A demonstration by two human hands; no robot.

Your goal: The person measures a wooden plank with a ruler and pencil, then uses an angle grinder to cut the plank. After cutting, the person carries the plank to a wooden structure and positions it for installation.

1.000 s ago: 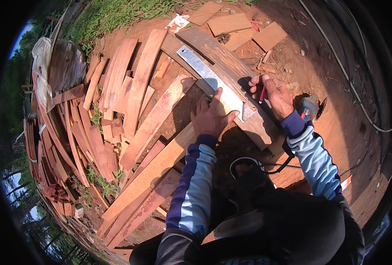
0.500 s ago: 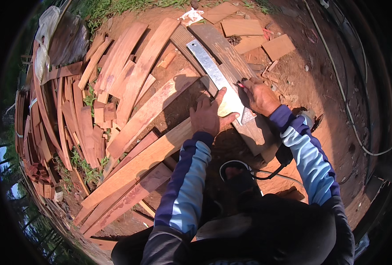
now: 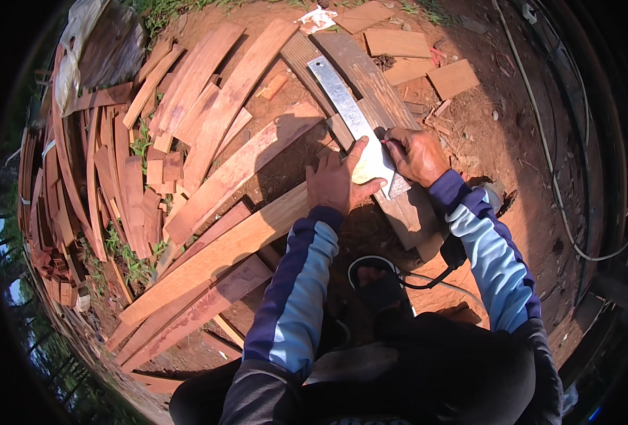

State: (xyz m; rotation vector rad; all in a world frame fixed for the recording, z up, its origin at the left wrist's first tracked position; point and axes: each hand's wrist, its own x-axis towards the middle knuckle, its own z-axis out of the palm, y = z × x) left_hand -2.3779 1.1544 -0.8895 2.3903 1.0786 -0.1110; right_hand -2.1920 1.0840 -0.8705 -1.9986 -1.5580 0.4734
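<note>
A shiny flat metal piece [image 3: 345, 99], with a hole at its far end and a wider, angled near end, lies on a wooden board. My left hand [image 3: 334, 183] is spread with its fingers apart. It presses the piece's left edge with index finger and thumb, and its palm is over the end of a light plank [image 3: 222, 258]. Along the piece's right edge, my right hand [image 3: 419, 154] is closed in a pinch on a slim pencil, mostly hidden by the fingers. Beneath both hands the weathered board [image 3: 406, 216] slants toward me.
Several reddish planks [image 3: 222, 106] and offcuts fan out at left, beside a plastic sheet [image 3: 73, 64]. Flat wood pieces [image 3: 453, 78] lie at far right. A pale hose [image 3: 540, 127] curves along the right. Near my foot is a black cord [image 3: 427, 283].
My right hand has shifted slightly along the metal piece's edge, and its fingers have turned so less of the pencil shows. My left hand stays in place. The view has moved a little.
</note>
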